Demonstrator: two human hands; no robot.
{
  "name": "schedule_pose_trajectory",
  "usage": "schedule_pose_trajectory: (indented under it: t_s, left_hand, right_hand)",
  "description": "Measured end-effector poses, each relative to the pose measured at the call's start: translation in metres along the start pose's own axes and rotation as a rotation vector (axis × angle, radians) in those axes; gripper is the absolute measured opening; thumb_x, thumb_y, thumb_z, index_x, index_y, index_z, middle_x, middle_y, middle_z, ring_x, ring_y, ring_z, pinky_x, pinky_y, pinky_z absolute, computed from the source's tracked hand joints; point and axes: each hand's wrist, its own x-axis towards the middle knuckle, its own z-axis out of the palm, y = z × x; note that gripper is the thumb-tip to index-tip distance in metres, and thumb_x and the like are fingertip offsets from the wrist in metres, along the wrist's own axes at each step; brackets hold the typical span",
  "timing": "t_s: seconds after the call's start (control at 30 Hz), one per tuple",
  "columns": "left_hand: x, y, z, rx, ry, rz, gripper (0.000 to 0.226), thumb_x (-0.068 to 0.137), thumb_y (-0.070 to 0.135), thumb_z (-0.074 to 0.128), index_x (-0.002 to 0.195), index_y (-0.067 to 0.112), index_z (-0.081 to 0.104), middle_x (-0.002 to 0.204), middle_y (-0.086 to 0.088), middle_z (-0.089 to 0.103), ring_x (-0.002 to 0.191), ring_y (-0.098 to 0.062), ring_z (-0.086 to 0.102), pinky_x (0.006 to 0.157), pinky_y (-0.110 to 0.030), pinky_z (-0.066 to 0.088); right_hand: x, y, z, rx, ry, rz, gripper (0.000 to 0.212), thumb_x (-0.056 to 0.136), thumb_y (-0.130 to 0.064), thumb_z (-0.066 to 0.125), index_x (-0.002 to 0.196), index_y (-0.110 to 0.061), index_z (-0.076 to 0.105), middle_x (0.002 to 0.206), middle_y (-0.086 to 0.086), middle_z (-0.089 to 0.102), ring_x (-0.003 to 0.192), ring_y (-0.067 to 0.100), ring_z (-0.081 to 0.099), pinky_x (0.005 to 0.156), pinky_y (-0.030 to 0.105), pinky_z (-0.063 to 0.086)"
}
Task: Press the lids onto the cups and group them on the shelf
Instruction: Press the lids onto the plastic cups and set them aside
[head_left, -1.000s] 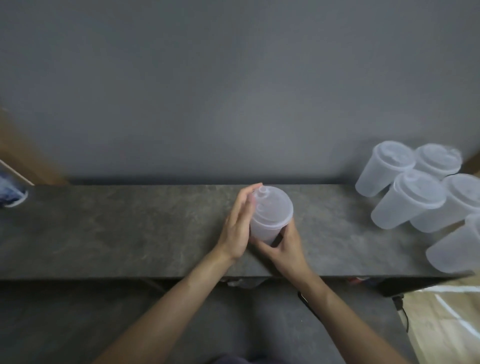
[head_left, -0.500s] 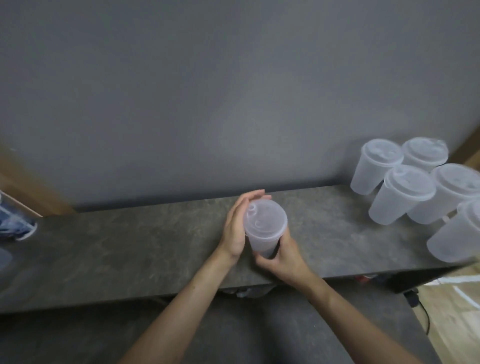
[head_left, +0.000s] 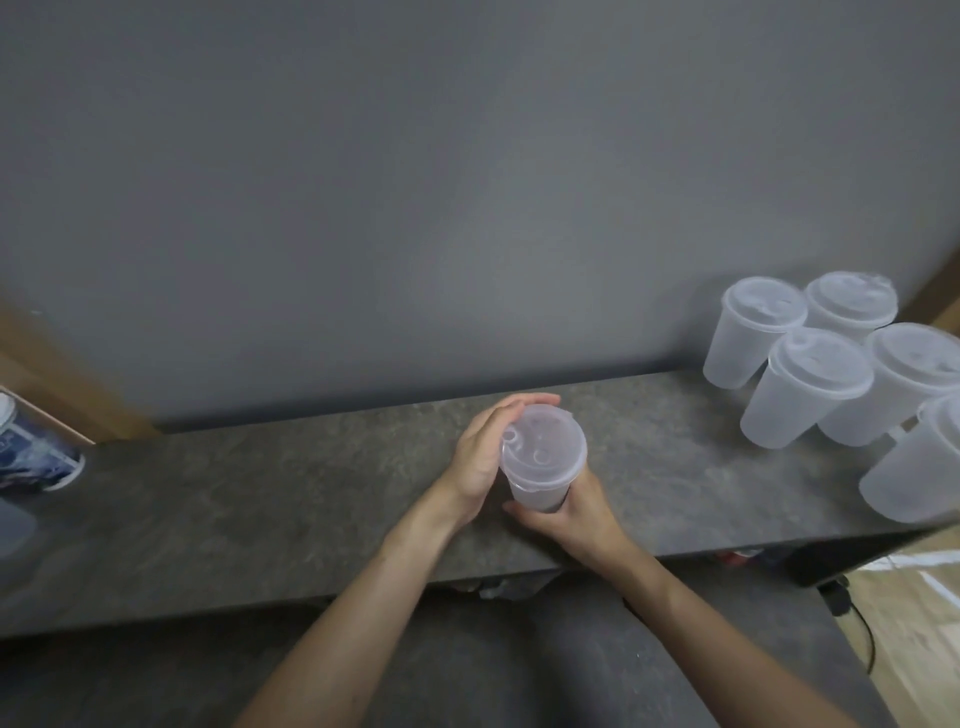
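A translucent plastic cup with a clear lid on top stands at the middle of the dark stone shelf. My right hand grips the lower part of the cup from the near side. My left hand lies against the lid's left rim with straight fingers, palm toward the cup. At the shelf's right end several lidded cups stand together in a group.
A blue and white can lies at the shelf's left edge. A grey wall rises straight behind the shelf. A lower dark surface runs below the front edge, and a cable hangs at the lower right.
The view has tilted, so the shelf slopes in the frame. Both hands stay on the cup; the lid now shows more from above.
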Motion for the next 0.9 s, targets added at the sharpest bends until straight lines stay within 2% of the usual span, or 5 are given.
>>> schedule_pose_trajectory:
  t_s: [0.17, 0.37, 0.6, 0.8, 0.9]
  left_hand:
    - [-0.008, -0.009, 0.013, 0.041, 0.224, 0.078, 0.035, 0.105, 0.014, 0.039, 0.115, 0.003, 0.071, 0.112, -0.008, 0.075, 0.103, -0.008, 0.069, 0.087, -0.017, 0.05]
    - [0.009, 0.008, -0.002, 0.078, 0.019, -0.005, 0.035, 0.107, 0.01, 0.038, 0.118, -0.002, 0.07, 0.112, -0.013, 0.076, 0.103, -0.017, 0.071, 0.089, -0.021, 0.052]
    - [-0.006, -0.014, 0.019, 0.085, 0.321, 0.147, 0.038, 0.099, 0.027, 0.041, 0.112, 0.012, 0.073, 0.111, 0.001, 0.076, 0.108, -0.012, 0.069, 0.091, -0.02, 0.051]
    - [0.01, 0.009, -0.001, 0.06, 0.103, -0.024, 0.034, 0.107, 0.013, 0.041, 0.115, 0.005, 0.073, 0.11, -0.01, 0.077, 0.105, -0.02, 0.071, 0.092, -0.026, 0.054]
    - [0.005, -0.001, 0.007, 0.098, 0.193, 0.041, 0.034, 0.109, 0.01, 0.039, 0.113, 0.003, 0.072, 0.106, -0.005, 0.076, 0.097, -0.007, 0.07, 0.084, -0.018, 0.051]
  right_hand:
    - [-0.002, 0.0, 0.004, 0.048, 0.073, 0.028, 0.104, 0.057, -0.048, 0.102, 0.141, -0.026, 0.044, 0.137, -0.007, 0.061, 0.127, 0.013, 0.061, 0.104, 0.042, 0.054]
    - [-0.006, -0.004, -0.002, 0.023, 0.02, -0.014, 0.086, 0.073, -0.028, 0.095, 0.144, -0.026, 0.047, 0.135, -0.012, 0.064, 0.127, 0.006, 0.06, 0.106, 0.036, 0.052]
    - [-0.009, -0.01, 0.002, 0.065, 0.124, 0.014, 0.081, 0.062, -0.039, 0.1, 0.126, -0.034, 0.049, 0.126, -0.013, 0.064, 0.117, 0.002, 0.064, 0.097, 0.033, 0.056]
    - [-0.008, -0.008, -0.003, -0.002, 0.033, -0.033, 0.071, 0.077, -0.021, 0.092, 0.132, -0.039, 0.052, 0.125, -0.029, 0.065, 0.12, -0.004, 0.061, 0.097, 0.013, 0.048]
    - [-0.008, -0.009, 0.002, 0.022, 0.063, -0.026, 0.082, 0.073, -0.028, 0.095, 0.141, -0.03, 0.049, 0.132, -0.02, 0.064, 0.125, 0.004, 0.06, 0.102, 0.024, 0.051]
